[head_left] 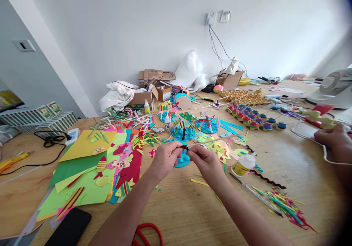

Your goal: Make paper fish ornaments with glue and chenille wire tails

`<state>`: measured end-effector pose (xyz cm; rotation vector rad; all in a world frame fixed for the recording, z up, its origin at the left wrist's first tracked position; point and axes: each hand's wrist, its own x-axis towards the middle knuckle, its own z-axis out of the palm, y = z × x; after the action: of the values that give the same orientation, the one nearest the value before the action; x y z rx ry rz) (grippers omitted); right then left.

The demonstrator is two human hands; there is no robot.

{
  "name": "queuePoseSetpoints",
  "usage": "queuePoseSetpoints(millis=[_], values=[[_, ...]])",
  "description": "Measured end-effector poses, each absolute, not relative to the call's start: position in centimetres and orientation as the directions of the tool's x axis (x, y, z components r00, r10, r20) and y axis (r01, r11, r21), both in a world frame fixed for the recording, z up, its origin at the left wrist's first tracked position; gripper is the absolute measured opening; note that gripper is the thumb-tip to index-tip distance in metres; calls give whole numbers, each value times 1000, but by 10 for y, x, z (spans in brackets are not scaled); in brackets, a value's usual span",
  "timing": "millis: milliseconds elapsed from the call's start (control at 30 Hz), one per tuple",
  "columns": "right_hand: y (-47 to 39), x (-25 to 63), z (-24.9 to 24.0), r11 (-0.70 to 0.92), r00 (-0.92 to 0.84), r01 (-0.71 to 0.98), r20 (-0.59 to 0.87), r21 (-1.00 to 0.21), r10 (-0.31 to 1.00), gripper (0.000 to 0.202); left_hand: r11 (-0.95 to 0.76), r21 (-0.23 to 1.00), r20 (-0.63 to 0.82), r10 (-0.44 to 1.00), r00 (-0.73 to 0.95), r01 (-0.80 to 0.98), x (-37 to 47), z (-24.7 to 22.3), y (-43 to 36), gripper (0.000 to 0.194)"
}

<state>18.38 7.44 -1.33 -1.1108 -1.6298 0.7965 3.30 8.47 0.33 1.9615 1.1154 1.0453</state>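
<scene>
Both hands meet above the middle of the table, with their fingers pinched together. A short dark pipe cleaner runs between the fingertips of my left hand and my right hand. From the right fingers a thin pale stick points out to the right; the dark piece seems wound on it, but the fingers cover the join. Beneath the hands lies a blue paper disc. Just behind stands a blue base carrying a dark coiled stem and a striped paper fish.
Coloured paper sheets and paper fish spread at left, beside a black phone. Red scissors lie at the front edge. Rightward are a glue bottle, a pen and paper scraps. Another person's hand is at far right.
</scene>
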Motion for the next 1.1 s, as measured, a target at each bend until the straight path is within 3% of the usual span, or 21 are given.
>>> queuePoseSetpoints(millis=[100,200,333,467,533,567,633,700,800,867,967,1100], values=[[72,182,-9,420,-160,701,448,-576,880,21,-518,623,413,854,316,586,37,-3,88,19],[74,183,-3,411,-282,882,442,-230,852,22,-538,428,430,828,360,726,39,-8,89,21],[74,185,5,442,-445,891,401,107,800,17,-509,247,318,846,427,824,40,-6,84,24],[72,191,29,605,-642,767,272,214,717,12,-523,178,211,847,487,833,37,4,77,25],[74,197,49,683,-697,717,157,141,699,12,-583,214,180,812,556,783,32,12,73,25],[77,201,58,721,-722,691,84,48,687,14,-624,265,172,781,600,735,30,17,72,25],[85,210,74,744,-785,608,-69,-276,616,16,-674,444,176,712,680,590,24,27,69,23],[93,219,81,617,-828,496,-117,-611,549,16,-614,664,190,691,698,427,19,35,66,21],[98,224,66,341,-765,284,3,-896,644,19,-427,873,191,742,642,234,18,36,65,19],[98,220,44,209,-643,83,108,-974,758,21,-343,927,195,787,585,152,22,31,68,18],[97,205,10,157,-428,-167,215,-973,878,22,-274,954,185,854,486,119,28,21,73,17],[96,188,-10,213,-158,-248,256,-945,954,20,-320,910,219,911,349,263,33,17,79,18]])
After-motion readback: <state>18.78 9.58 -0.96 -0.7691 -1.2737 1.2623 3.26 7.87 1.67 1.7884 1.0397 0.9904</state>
